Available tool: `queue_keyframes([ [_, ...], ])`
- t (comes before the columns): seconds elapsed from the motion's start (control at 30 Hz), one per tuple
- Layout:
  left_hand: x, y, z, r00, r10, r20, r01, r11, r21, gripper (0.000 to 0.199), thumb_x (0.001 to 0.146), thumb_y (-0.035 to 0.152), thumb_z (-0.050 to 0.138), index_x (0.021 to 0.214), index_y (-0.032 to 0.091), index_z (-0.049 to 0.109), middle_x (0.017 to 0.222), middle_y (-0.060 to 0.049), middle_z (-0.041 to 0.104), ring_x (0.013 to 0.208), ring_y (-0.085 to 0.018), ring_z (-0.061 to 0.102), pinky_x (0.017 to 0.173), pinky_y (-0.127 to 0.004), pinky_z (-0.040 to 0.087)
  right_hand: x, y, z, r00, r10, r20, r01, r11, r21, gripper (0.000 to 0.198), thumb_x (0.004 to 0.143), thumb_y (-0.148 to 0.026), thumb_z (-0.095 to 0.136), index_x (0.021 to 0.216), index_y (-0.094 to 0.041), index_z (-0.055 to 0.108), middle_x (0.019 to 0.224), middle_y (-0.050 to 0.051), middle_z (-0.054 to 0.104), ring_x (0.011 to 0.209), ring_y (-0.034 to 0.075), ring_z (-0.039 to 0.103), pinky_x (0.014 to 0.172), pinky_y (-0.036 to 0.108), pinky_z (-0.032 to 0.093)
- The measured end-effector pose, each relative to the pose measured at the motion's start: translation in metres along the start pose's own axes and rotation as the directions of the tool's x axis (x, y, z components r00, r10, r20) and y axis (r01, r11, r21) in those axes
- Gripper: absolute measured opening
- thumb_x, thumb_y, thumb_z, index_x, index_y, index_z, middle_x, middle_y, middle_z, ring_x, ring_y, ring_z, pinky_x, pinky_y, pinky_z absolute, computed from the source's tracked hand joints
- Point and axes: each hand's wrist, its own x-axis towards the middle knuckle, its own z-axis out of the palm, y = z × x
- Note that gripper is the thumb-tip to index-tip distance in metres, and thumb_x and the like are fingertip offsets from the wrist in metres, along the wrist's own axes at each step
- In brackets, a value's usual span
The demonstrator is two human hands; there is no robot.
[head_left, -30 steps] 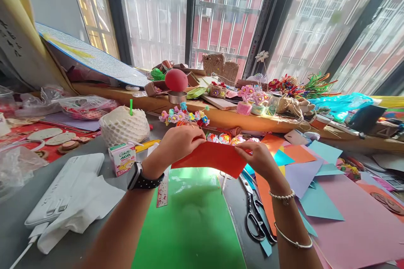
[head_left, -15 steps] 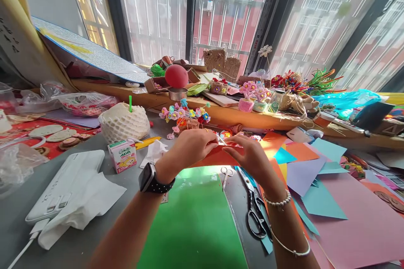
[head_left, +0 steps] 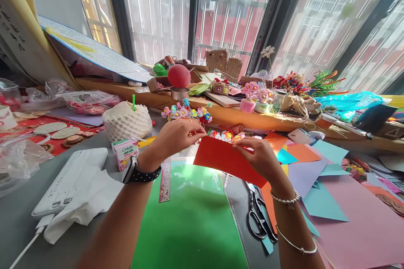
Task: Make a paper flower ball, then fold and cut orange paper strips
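My left hand pinches the upper left corner of a red-orange sheet of paper between thumb and fingertips. Farther along the same upper edge, my right hand grips the sheet too, thumb on the near side. The paper hangs tilted, its right end lower, above a green mat. On the mat's left side lies a pink patterned ruler. Large black-handled scissors rest beside the mat, below my right wrist. Small scissors behind the paper are mostly hidden.
Coloured paper sheets spread over the right side. At left are a white power bank with a cable, crumpled tissue, a drink carton and a netted coconut. Crafted flowers stand before the crowded window ledge.
The red-orange sheet has swung down and shows its broad face. My left hand has shifted left, away from my right. More of the ruler shows, while the small scissors are now mostly covered.
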Motion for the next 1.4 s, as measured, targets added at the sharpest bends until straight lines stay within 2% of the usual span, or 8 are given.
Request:
queue_keyframes([
  [0.23, -0.002, -0.013, 0.002, 0.991, -0.072, -0.115, 0.071, 0.997, -0.008, 0.022, 0.076, 0.035, 0.047, 0.078, 0.021, 0.065, 0.08, -0.001, 0.068, 0.073, -0.017, 0.06, 0.065, -0.025, 0.04, -0.002, 0.009, -0.008, 0.997, 0.041, -0.068, -0.038, 0.998, 0.045, 0.014, 0.076, -0.026, 0.053, 0.073, -0.021, 0.067, 0.08, 0.003, 0.068, 0.075, 0.02, 0.061, 0.068, 0.031, 0.044],
  [0.37, 0.001, -0.019, 0.012, 0.948, -0.237, -0.212, 0.18, 0.949, -0.258, 0.026, 0.075, 0.037, 0.048, 0.078, 0.017, 0.064, 0.079, -0.003, 0.068, 0.068, -0.015, 0.06, 0.064, -0.024, 0.043, -0.004, 0.018, -0.012, 0.925, 0.262, -0.274, -0.176, 0.938, 0.299, 0.021, 0.073, -0.036, 0.055, 0.076, -0.019, 0.066, 0.08, 0.005, 0.067, 0.074, 0.02, 0.061, 0.065, 0.031, 0.046],
  [0.5, 0.008, -0.006, 0.03, 0.988, -0.154, 0.013, 0.129, 0.777, -0.616, 0.033, 0.074, 0.043, 0.05, 0.087, 0.016, 0.063, 0.089, -0.006, 0.066, 0.079, -0.016, 0.061, 0.068, -0.024, 0.046, -0.004, 0.016, -0.011, 0.836, 0.481, -0.263, -0.217, 0.731, 0.647, 0.027, 0.071, -0.043, 0.056, 0.08, -0.018, 0.065, 0.076, 0.005, 0.067, 0.066, 0.019, 0.061, 0.055, 0.03, 0.048],
  [0.67, 0.012, 0.022, 0.047, 0.98, -0.122, 0.154, 0.197, 0.576, -0.793, 0.031, 0.067, 0.043, 0.058, 0.077, 0.014, 0.063, 0.076, -0.004, 0.066, 0.073, -0.016, 0.061, 0.066, -0.025, 0.047, -0.003, 0.008, -0.008, 0.828, 0.538, -0.154, -0.211, 0.555, 0.805, 0.032, 0.069, -0.044, 0.058, 0.084, -0.017, 0.064, 0.076, 0.007, 0.066, 0.061, 0.018, 0.06, 0.05, 0.029, 0.048],
  [0.8, 0.012, 0.025, 0.046, 0.961, -0.222, 0.167, 0.249, 0.423, -0.871, 0.026, 0.063, 0.04, 0.063, 0.069, 0.014, 0.064, 0.067, -0.002, 0.064, 0.063, -0.013, 0.059, 0.062, -0.025, 0.048, -0.002, 0.01, -0.01, 0.862, 0.489, -0.138, -0.212, 0.593, 0.777, 0.027, 0.069, -0.042, 0.059, 0.079, -0.017, 0.064, 0.078, 0.005, 0.066, 0.065, 0.016, 0.059, 0.054, 0.027, 0.047],
  [1.0, 0.012, 0.015, 0.035, 0.88, -0.45, 0.155, 0.293, 0.254, -0.922, 0.028, 0.054, 0.037, 0.071, 0.067, 0.013, 0.065, 0.063, -0.001, 0.063, 0.054, -0.009, 0.057, 0.059, -0.024, 0.049, -0.001, 0.017, -0.011, 0.892, 0.448, -0.058, -0.275, 0.64, 0.717, 0.024, 0.063, -0.039, 0.064, 0.072, -0.016, 0.066, 0.072, 0.004, 0.066, 0.067, 0.015, 0.058, 0.062, 0.029, 0.048],
  [1.23, 0.012, 0.017, 0.028, 0.845, -0.531, 0.066, 0.209, 0.214, -0.954, 0.026, 0.054, 0.034, 0.072, 0.067, 0.013, 0.065, 0.062, 0.0, 0.064, 0.057, -0.01, 0.058, 0.062, -0.024, 0.05, 0.0, 0.014, -0.007, 0.886, 0.452, -0.104, -0.257, 0.665, 0.701, 0.023, 0.062, -0.039, 0.065, 0.069, -0.017, 0.065, 0.069, 0.004, 0.066, 0.063, 0.015, 0.057, 0.057, 0.028, 0.047],
  [1.4, 0.01, 0.011, 0.025, 0.837, -0.544, 0.057, 0.165, 0.152, -0.974, 0.025, 0.062, 0.034, 0.067, 0.073, 0.012, 0.063, 0.07, -0.002, 0.066, 0.066, -0.011, 0.061, 0.069, -0.025, 0.05, 0.0, 0.019, -0.01, 0.846, 0.496, -0.197, -0.222, 0.663, 0.715, 0.023, 0.062, -0.039, 0.065, 0.07, -0.017, 0.064, 0.069, 0.003, 0.065, 0.062, 0.014, 0.058, 0.059, 0.028, 0.048],
])
